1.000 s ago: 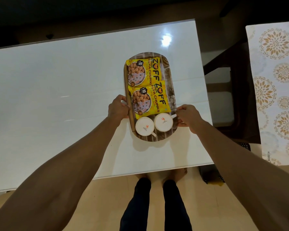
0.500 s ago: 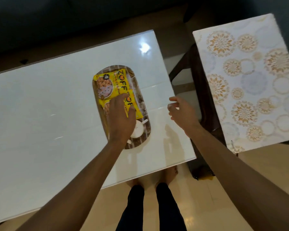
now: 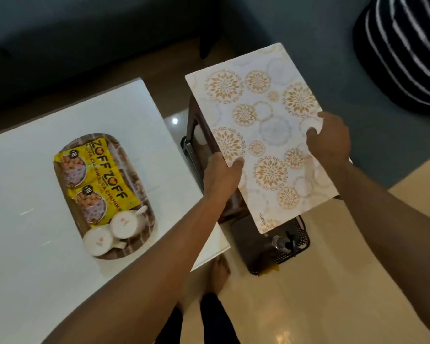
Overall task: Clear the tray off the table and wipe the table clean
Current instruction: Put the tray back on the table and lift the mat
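Observation:
An oval brown tray (image 3: 144,229) sits on the white table (image 3: 23,194), near its right end. On the tray lie two yellow snack packets (image 3: 97,180) and two white cups (image 3: 112,232). To the right of the table, a white mat with gold flower prints (image 3: 258,130) lies on top of a dark stool. My left hand (image 3: 221,175) grips the mat's left edge, thumb on top. My right hand (image 3: 329,140) holds its right edge, fingers curled on the surface. Neither hand touches the tray.
A dark brown stool (image 3: 196,135) stands under the mat. A black perforated basket (image 3: 283,247) with small items sits on the tiled floor below it. My bare feet (image 3: 219,271) stand by the table's corner. A dark sofa and a striped cushion (image 3: 402,50) lie beyond.
Both hands left the tray and moved right to the patterned mat, now holding its two edges. The view swung right; the tray stays on the table.

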